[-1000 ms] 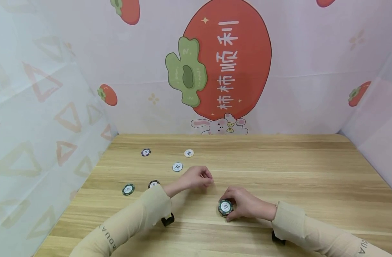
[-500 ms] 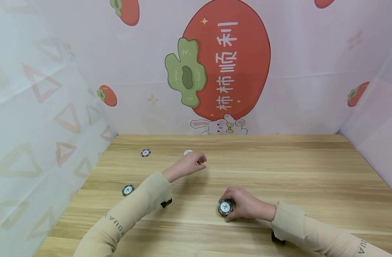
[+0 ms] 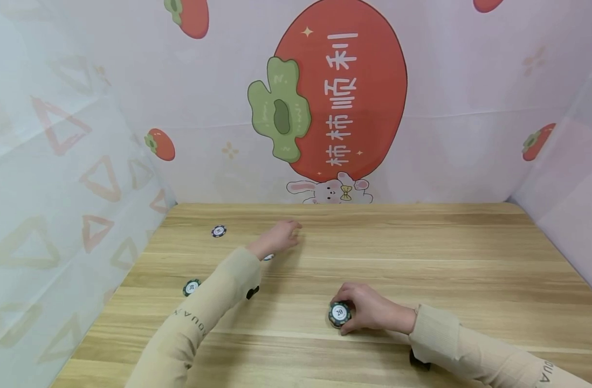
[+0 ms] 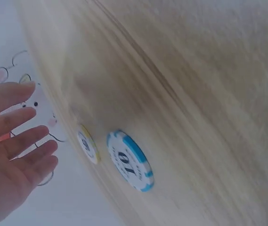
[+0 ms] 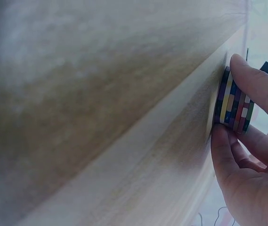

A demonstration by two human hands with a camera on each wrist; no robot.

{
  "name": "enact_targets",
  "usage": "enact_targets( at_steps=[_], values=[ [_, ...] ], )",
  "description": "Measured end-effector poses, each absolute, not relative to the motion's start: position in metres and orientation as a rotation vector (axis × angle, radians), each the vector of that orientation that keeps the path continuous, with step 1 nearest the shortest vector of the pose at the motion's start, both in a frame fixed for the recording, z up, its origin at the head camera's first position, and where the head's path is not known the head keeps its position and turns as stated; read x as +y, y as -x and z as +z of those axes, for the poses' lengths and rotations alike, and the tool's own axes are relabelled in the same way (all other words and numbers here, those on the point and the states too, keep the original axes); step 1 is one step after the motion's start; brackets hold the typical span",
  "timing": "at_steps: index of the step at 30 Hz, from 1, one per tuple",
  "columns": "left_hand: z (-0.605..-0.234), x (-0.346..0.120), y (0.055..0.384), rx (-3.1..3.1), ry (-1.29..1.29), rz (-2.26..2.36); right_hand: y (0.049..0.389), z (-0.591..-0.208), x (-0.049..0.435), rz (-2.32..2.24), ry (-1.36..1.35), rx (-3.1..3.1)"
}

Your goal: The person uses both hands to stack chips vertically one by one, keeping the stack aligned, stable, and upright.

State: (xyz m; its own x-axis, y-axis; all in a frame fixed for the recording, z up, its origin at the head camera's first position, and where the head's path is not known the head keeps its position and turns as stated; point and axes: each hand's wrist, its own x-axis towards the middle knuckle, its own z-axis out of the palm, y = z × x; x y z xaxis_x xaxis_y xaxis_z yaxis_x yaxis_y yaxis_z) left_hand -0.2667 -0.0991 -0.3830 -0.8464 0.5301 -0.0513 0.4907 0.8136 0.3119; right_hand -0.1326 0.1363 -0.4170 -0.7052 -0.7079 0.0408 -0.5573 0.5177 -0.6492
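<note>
My right hand [image 3: 373, 310] grips a stack of poker chips [image 3: 340, 314] between thumb and fingers, with a green-edged 20 chip on top. Side on, in the right wrist view, the stack [image 5: 235, 104] shows several coloured layers close against the tabletop. Toward the back of the table, my left hand [image 3: 279, 238] holds nothing, its fingers loosely extended in the left wrist view. Near it lie a white-and-blue 10 poker chip [image 4: 130, 161] and a white-and-yellow poker chip [image 4: 88, 144]; the left hand hides the yellow one in the head view.
A purple-edged poker chip [image 3: 219, 231] lies at the back left of the wooden table [image 3: 446, 258]. Farther forward, a green-edged poker chip [image 3: 191, 287] sits beside the left sleeve [image 3: 218, 302]. A patterned cloth wall [image 3: 451, 108] rises behind the table's far edge.
My left hand has moved away from me, toward the back of the table, over the yellow-edged chip. Its sleeve now covers the dark chip seen earlier. The right hand keeps holding the stack in place.
</note>
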Motion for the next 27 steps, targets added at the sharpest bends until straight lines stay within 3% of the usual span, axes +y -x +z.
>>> enact_targets(
  at_steps=[27],
  values=[
    [-0.403, -0.109, 0.282, 2.832, -0.665, 0.206, 0.132, -0.416, 0.135, -0.949, 1.068, 2.540]
  ],
)
